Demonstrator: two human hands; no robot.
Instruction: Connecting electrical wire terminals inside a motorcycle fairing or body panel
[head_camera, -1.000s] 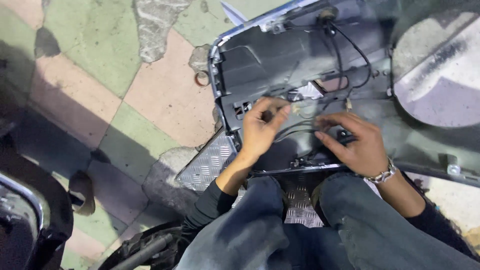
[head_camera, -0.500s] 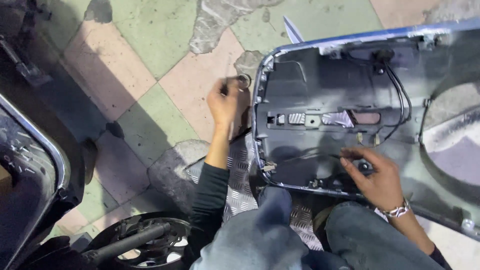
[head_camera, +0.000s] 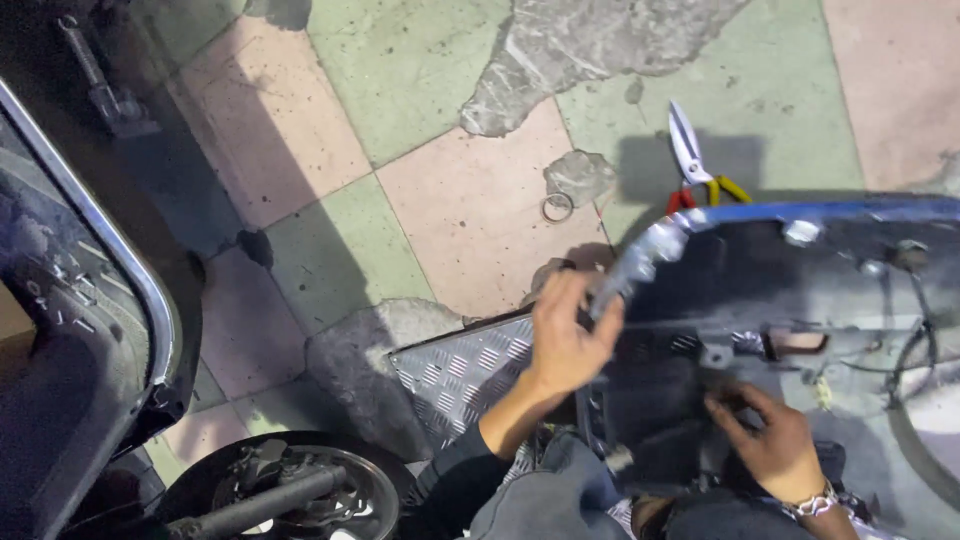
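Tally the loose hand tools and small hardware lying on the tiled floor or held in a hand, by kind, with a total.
Metal snips with red and yellow handles, on the floor: 1
Small metal ring, on the floor: 1
Silvery metal tool, blurred, in the left hand: 1
Total: 3

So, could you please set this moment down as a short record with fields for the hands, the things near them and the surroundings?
left hand: left hand raised, gripping a blurred silvery tool
right hand: right hand, wristwatch on the wrist, resting inside the dark panel
panel: blue upper edge, wires inside it
floor: snips with red and yellow handles, metal ring, on cracked tiles
under the arm: ribbed metal plate
lower left: wheel
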